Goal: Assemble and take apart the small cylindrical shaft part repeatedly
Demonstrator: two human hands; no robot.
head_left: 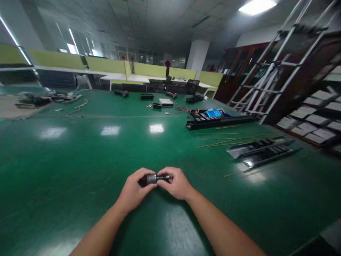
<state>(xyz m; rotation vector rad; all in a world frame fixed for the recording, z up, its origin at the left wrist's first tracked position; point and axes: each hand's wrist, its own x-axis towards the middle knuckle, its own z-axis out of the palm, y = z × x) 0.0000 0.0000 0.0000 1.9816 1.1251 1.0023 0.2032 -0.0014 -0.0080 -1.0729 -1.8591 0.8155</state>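
Note:
A short grey metal cylinder (151, 179), which looks like a small drill chuck, is held level just above or on the green tabletop. My left hand (135, 187) is closed around it, with the thumb in front and the fingers behind. Out of its right end runs a thin dark metal shaft (163, 177) with a brighter tip. My right hand (176, 183) pinches this shaft between thumb and fingers. The two hands meet at the middle of the piece, fingertips nearly touching. Part of the cylinder's left end is hidden in my left hand.
Thin rods (234, 138) lie on the table at the right, near black metal rails (263, 151) and a long black channel (223, 121). Across the far side are a white box (166, 102), hand tools (121, 93) and a rope (78, 106). A metal ladder frame (277, 64) stands beyond.

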